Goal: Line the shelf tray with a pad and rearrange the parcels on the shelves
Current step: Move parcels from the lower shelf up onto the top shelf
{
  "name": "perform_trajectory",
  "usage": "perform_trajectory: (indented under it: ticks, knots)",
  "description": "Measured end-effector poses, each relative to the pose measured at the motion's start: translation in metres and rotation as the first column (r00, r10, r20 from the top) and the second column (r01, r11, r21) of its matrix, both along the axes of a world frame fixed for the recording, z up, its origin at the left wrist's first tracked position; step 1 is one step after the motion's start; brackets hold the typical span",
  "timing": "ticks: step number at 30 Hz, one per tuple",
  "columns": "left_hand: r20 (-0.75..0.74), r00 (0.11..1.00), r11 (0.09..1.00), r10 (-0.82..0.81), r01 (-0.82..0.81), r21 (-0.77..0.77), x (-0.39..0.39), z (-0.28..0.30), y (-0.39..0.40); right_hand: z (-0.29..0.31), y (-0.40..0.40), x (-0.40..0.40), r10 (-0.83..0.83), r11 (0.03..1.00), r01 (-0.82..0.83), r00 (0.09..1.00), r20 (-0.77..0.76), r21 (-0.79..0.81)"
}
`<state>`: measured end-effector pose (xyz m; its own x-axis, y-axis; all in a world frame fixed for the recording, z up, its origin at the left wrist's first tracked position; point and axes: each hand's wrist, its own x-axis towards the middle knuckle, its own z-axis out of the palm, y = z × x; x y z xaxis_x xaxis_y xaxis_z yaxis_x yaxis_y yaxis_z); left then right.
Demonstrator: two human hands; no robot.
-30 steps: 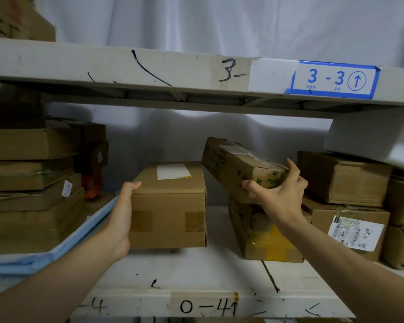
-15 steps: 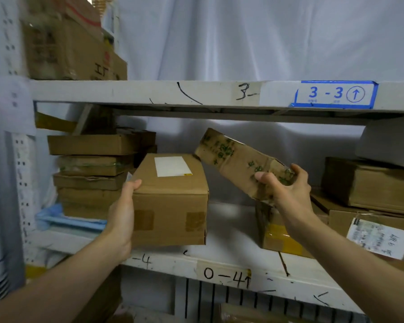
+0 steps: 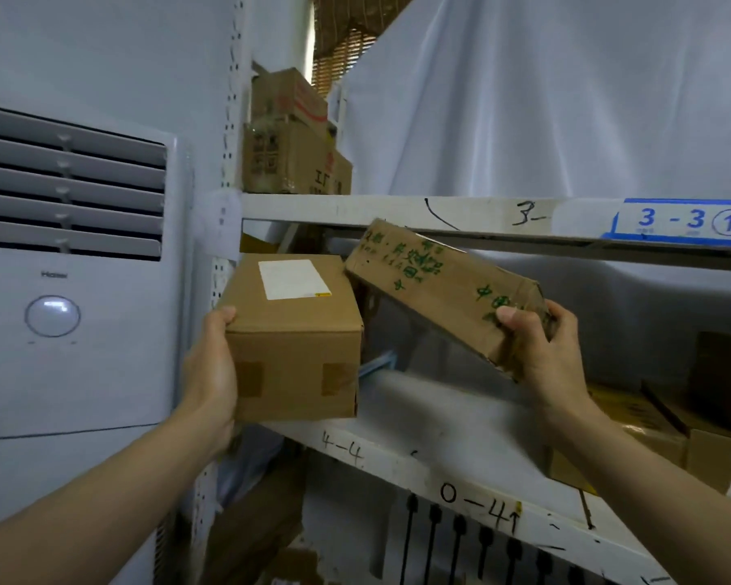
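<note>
My left hand (image 3: pixel 212 375) grips the left side of a brown cardboard parcel with a white label (image 3: pixel 294 331), held in the air in front of the shelf's left end. My right hand (image 3: pixel 543 352) grips the near end of a longer brown parcel with green writing (image 3: pixel 435 280), tilted, its far end up by the upper shelf's front edge. A bit of blue-white pad (image 3: pixel 378 361) shows on the white middle shelf (image 3: pixel 448 415) behind the labelled parcel. The stack of parcels on the pad is hidden.
A white standing air conditioner (image 3: pixel 72 297) is close on the left, beside the perforated shelf post (image 3: pixel 231 120). Boxes (image 3: pixel 292 162) sit on the upper shelf (image 3: pixel 397 209). More parcels (image 3: pixel 650 420) lie on the middle shelf at right. A white sheet hangs behind.
Both parcels have come up off the middle shelf and out toward me and to the left. The view has swung left and up, bringing the air conditioner into sight.
</note>
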<state>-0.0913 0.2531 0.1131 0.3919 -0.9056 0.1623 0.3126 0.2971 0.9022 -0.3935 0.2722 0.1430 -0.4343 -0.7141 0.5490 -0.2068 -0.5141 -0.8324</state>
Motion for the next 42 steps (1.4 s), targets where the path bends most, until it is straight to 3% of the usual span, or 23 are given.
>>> perform_trajectory:
  ticks: [8, 16, 27, 36, 40, 42]
  knots:
    - [-0.095, 0.987, 0.985, 0.127, -0.137, -0.104, 0.033, 0.039, 0.021, 0.055, 0.024, 0.053, 0.217, 0.954, -0.212, 0.976, 0.002, -0.214]
    - [-0.112, 0.994, 0.966, 0.004, -0.033, -0.256, 0.028, 0.118, 0.008, 0.127, 0.032, 0.071, 0.148, 0.923, -0.110, 0.986, 0.078, -0.369]
    - [-0.025, 0.964, 0.924, -0.264, 0.246, -0.292, -0.006, 0.217, -0.068, 0.199, -0.015, 0.063, 0.106, 0.944, -0.007, 0.953, 0.285, -0.329]
    - [0.027, 0.910, 0.903, -0.415, 0.415, -0.109, -0.019, 0.272, -0.143, 0.235, -0.079, 0.065, -0.104, 0.931, 0.193, 0.954, 0.282, -0.310]
    - [0.101, 0.899, 0.896, -0.426, 0.434, -0.093, -0.011, 0.293, -0.175, 0.248, -0.108, 0.072, -0.197, 0.921, 0.270, 0.945, 0.263, -0.282]
    - [0.165, 0.929, 0.925, -0.330, 0.354, -0.141, -0.012, 0.295, -0.197, 0.251, -0.121, 0.075, -0.215, 0.922, 0.283, 0.942, 0.258, -0.265]
